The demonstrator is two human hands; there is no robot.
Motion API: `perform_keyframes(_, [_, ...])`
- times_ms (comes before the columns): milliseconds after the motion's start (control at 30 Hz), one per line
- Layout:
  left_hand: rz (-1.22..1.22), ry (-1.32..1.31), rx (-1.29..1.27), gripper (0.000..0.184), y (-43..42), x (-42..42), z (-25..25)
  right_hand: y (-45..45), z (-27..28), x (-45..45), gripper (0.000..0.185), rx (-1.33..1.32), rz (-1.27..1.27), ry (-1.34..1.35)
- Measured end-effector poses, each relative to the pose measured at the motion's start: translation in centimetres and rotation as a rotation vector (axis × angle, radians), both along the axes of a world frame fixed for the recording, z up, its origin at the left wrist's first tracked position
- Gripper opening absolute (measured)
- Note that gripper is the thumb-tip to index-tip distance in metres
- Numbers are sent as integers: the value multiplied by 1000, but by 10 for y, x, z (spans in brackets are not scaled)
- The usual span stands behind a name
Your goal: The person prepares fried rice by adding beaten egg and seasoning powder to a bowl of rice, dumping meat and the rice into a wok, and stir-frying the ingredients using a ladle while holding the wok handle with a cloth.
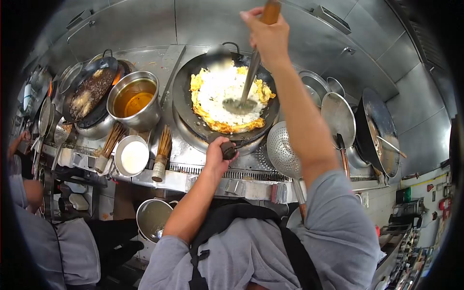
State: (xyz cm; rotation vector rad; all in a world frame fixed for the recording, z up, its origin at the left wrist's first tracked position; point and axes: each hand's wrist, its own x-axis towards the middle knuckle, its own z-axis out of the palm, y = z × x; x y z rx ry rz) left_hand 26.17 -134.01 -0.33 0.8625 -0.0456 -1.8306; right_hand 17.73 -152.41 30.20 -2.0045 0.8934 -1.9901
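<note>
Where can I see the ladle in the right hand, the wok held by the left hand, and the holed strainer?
Ladle (251,75): head view, on its metal shaft.
Wok (183,94): head view, on its bare inner wall.
Strainer (284,152): head view, on its holed bowl.

Steel range (182,154) bears | centre: wok (185,87) on burner ring (187,137) | left: metal pot (145,116) of amber liquid (133,103), white-filled bowl (119,153), two bristle brushes (164,145) | right: perforated skimmer (284,150)

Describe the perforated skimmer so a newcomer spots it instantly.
Start from the large central wok holding white-and-yellow food. Just beyond its lower-right edge lies the perforated skimmer, its wooden-ended handle pointing down the picture. Punched round holes set it apart from the fine-mesh strainer farther right.
</note>
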Motion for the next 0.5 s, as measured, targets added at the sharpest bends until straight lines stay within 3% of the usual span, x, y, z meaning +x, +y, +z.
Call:
perform_keyframes(33, [-21,6,-7,14,-6,2,1,-22,-5,-7,13,-102,-169,19])
perform_keyframes(100, [-19,-13,-19,13,-1,6,4,-17,53,-31,12,374,110,-278])
perform_keyframes(167, [3,-13,-43,13,-1,6,7,-30,101,-79,14,324,476,-283])
perform_keyframes(267, [-28,-7,-34,12,-2,11,3,-68,67,-110,11,106,771,-317])
perform_keyframes(333, [-38,-13,-20,12,-3,7,11,-17,-19,-40,14,265,385,-392])
perform_keyframes(433, [-16,18,-47,13,-1,7,3,6,12,-18,16,495,593,-286])
perform_keyframes(500, [-38,-14,-12,13,-1,6,8,46,61,-4,15,460,437,-187])
